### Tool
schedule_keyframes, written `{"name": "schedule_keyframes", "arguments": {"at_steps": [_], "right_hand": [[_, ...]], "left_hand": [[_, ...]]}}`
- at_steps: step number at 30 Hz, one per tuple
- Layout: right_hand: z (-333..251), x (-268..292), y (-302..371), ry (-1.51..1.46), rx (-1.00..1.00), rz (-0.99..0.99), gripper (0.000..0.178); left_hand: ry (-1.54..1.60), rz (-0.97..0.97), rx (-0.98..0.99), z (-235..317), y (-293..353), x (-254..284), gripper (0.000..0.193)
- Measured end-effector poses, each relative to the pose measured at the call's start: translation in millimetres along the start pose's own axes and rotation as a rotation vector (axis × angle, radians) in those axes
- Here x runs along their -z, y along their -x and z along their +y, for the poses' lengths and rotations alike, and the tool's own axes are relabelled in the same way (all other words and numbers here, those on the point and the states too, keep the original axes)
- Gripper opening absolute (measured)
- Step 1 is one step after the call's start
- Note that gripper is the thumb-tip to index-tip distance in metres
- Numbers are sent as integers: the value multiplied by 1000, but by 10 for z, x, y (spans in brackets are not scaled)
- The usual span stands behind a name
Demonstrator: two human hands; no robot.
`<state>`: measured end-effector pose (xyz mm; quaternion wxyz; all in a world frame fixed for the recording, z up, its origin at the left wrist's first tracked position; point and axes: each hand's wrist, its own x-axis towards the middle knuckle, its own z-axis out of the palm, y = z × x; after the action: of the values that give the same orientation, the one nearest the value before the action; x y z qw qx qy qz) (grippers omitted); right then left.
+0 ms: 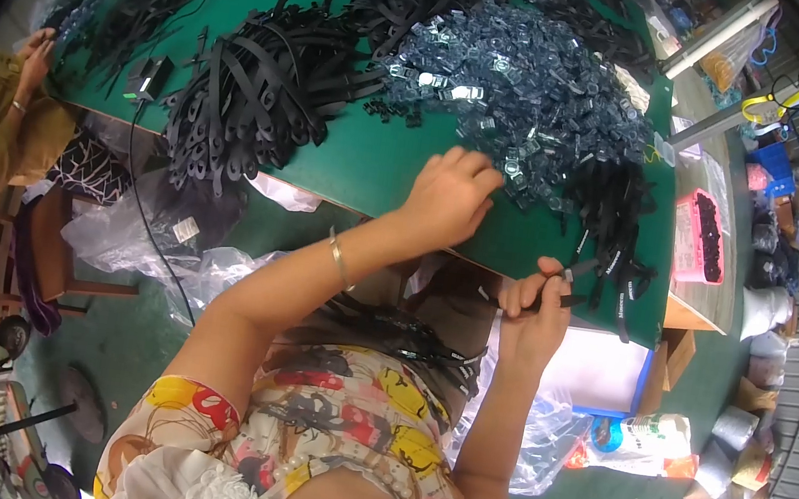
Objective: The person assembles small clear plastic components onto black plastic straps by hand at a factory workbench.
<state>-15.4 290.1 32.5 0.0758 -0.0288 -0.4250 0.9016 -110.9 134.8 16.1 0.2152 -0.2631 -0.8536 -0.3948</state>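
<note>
Right hand (pixel 534 303) clasps a black strap (pixel 570 301), left hand (pixel 451 198) (curled, hold unclear) beside clear pieces (pixel 531 90).

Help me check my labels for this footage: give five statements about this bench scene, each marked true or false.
1. The right hand holds a flat black strap. True.
2. The thin gold-coloured bracelet is on the right arm. False: the bracelet is on the left arm.
3. A heap of small, clear bluish plastic pieces lies on the green tabletop. True.
4. The pink rectangular plastic tray stands left of that heap. False: the tray is to its right.
5. A bundle of looped black straps lies left of the heap. True.
</note>
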Motion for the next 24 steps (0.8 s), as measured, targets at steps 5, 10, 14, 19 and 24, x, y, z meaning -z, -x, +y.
{"name": "schedule_keyframes", "arguments": {"at_steps": [5, 10, 14, 19, 24], "right_hand": [[-40, 30, 51, 181, -120, -14, 22], [14, 118, 78, 205, -180, -10, 17], [50, 19, 78, 272, -154, 20, 17], [43, -129, 109, 308, -214, -122, 18], [81, -282, 248, 275, -312, -211, 19]], "left_hand": [[-439, 21, -118, -315, -164, -202, 12], [-448, -11, -126, -297, -142, -137, 12], [-147, 224, -108, -238, -83, -98, 9], [1027, -100, 547, 225, 256, 352, 22], [1375, -221, 740, 440, 703, 433, 26]]}}
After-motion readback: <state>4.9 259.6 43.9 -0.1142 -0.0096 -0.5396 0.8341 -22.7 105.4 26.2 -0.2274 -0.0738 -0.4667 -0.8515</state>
